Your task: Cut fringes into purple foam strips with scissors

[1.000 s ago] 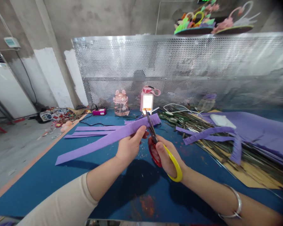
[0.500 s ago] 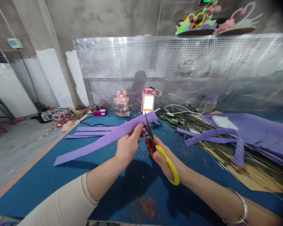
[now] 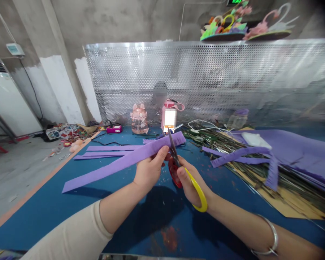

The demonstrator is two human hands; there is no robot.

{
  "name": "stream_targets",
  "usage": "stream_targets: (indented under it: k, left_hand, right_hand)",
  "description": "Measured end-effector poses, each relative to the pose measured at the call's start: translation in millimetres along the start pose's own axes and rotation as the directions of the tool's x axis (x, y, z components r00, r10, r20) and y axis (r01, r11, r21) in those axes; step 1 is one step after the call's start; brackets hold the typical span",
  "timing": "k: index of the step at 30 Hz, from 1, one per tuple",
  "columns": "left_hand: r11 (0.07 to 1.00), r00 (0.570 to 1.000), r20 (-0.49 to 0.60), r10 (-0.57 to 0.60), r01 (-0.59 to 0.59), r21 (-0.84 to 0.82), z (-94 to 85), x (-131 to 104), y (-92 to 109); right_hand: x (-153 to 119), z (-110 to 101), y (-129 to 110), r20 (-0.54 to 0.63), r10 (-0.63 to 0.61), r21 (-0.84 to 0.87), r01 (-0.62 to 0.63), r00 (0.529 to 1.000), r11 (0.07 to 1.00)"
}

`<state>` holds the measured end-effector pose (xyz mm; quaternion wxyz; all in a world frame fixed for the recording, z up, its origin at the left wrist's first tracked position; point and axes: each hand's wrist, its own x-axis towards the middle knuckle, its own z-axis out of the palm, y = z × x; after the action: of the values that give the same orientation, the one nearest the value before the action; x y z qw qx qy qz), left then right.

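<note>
A long purple strip [image 3: 111, 168] slants up from the left over the blue table. My left hand [image 3: 150, 168] pinches it near its right end, thumb on top. That end shows a row of small cuts along its edge. My right hand [image 3: 192, 180] is wrapped round scissors [image 3: 196, 191] with one yellow and one red handle. Their blades, parted, point up and lie at the strip just right of my left thumb. Several more purple strips [image 3: 108, 148] lie flat behind the held one.
A pink jar [image 3: 139, 119], a pink bottle with a strap [image 3: 164, 117] and a lit screen [image 3: 170, 119] stand at the back. Thin green stems [image 3: 233, 151], purple sheeting [image 3: 300, 148] and a white object [image 3: 256, 140] cover the right. A purple socket block [image 3: 114, 129] sits back left.
The held strip has slid slightly right and up past the blades, with more of its cut end showing. My left hand has shifted right, and the scissor blades have opened wider.
</note>
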<state>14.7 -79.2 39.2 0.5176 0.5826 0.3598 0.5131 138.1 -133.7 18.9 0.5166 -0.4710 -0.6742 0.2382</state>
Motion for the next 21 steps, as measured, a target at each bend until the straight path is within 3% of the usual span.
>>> stream_targets:
  k: [8, 16, 21]
  left_hand:
    - [0.999, 1.000, -0.013, -0.027, 0.027, -0.030, 0.4, 0.4, 2.8]
    - [0.984, 0.998, 0.062, 0.000, 0.011, -0.177, -6.8, 12.1, -7.7]
    - [0.998, 0.996, 0.084, -0.037, 0.040, -0.038, -9.2, 13.5, -4.8]
  right_hand:
    - [-1.0, 0.6, 2.9, -0.015, 0.048, 0.037, -0.047, 0.999, 0.998]
    - [1.0, -3.5, 11.5, -0.018, 0.179, 0.156, -0.174, 0.984, 0.972]
    - [2.8, -5.1, 16.6, -0.017, 0.193, 0.135, -0.189, 0.981, 0.973]
